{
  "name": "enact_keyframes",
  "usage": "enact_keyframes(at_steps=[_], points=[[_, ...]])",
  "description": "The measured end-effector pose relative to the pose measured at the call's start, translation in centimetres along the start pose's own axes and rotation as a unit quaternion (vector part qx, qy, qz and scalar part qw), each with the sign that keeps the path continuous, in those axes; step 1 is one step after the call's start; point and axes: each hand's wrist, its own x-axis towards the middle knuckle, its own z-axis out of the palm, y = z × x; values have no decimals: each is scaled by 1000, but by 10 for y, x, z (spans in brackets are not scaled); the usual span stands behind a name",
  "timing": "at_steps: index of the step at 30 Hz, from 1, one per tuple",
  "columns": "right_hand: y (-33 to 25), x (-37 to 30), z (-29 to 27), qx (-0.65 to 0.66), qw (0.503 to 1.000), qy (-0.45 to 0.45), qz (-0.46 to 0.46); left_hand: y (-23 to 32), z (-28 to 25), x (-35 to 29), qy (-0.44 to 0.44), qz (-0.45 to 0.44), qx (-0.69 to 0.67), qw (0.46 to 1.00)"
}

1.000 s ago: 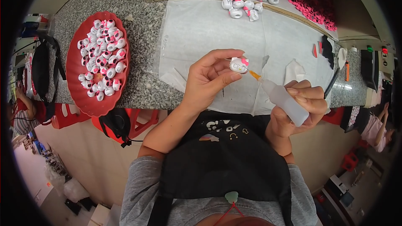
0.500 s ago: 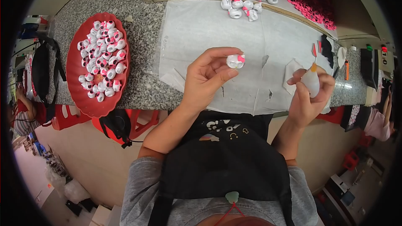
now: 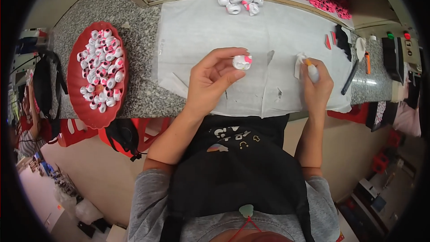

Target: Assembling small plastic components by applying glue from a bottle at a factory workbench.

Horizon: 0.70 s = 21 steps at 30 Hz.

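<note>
Between the thumb and fingers of my left hand (image 3: 210, 78) is a small white cat-head figure (image 3: 242, 62) with a pink bow, held above the white sheet (image 3: 197, 31). My right hand (image 3: 319, 85) grips a small squeeze bottle (image 3: 313, 72) that has a yellowish tip. The tip is at a crumpled white tissue (image 3: 298, 65) lying on the sheet; whether they touch I cannot tell. Many similar heads fill a red scalloped tray (image 3: 75, 80) on the left. More white heads (image 3: 242, 0) with pink bows are heaped at the sheet's far edge.
A pile of small pink pieces (image 3: 320, 1) lies at the far right on a shelf. Right of the sheet are a dark-handled tool (image 3: 350, 78), an orange pen-like stick (image 3: 367, 63) and black scraps (image 3: 343, 42). A red stool (image 3: 152, 130) stands below the counter's front edge.
My right hand has brought the bottle left and down, its tip now at the tissue. My left hand still holds the cat head, and the whole view has shifted slightly.
</note>
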Motion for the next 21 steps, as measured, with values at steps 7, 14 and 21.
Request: enact_keyframes(at_steps=[7,14,21], points=[[-31,4,20,71,988,55,-122,0,0,-3,-3,1,-5,1000],[-76,-3,43,251,962,42,-100,1,2,-3,13,10,19,1000],[-73,-8,47,203,950,4,-237,2,1,-3,30,-12,4,999]])
